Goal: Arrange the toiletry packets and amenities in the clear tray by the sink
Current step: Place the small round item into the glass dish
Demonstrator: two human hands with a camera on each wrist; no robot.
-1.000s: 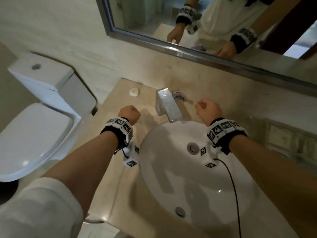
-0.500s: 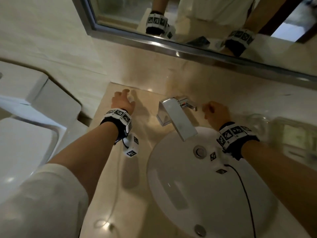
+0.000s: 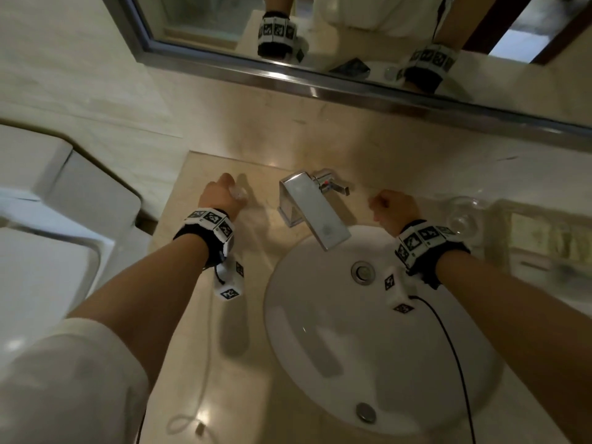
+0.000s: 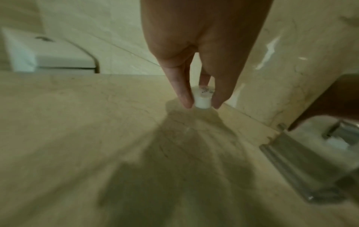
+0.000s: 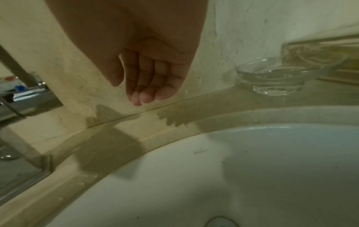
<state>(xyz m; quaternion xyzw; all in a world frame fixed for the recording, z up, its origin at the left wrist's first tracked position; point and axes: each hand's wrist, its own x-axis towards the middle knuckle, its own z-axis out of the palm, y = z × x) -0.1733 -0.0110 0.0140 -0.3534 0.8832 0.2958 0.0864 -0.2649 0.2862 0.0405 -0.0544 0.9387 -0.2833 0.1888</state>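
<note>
A small white round amenity (image 3: 239, 193) (image 4: 202, 100) stands at the back left of the beige counter (image 3: 256, 379), near the wall. My left hand (image 3: 235, 191) (image 4: 202, 105) pinches it between thumb and fingertips. My right hand (image 3: 381, 203) (image 5: 147, 95) hovers right of the faucet with its fingers loosely curled, holding nothing. The clear tray (image 3: 512, 251) (image 5: 320, 44) sits at the far right of the counter; pale packets inside it are blurred.
A chrome faucet (image 3: 315, 213) stands between my hands above the white sink basin (image 3: 384, 363). A clear glass dish (image 3: 464, 219) (image 5: 276, 76) sits just left of the tray. A toilet (image 3: 48, 251) is at the left, a mirror (image 3: 352, 33) above.
My left hand reached forward to the back of the counter and closed its fingers on the small white amenity. The right hand stayed beside the faucet.
</note>
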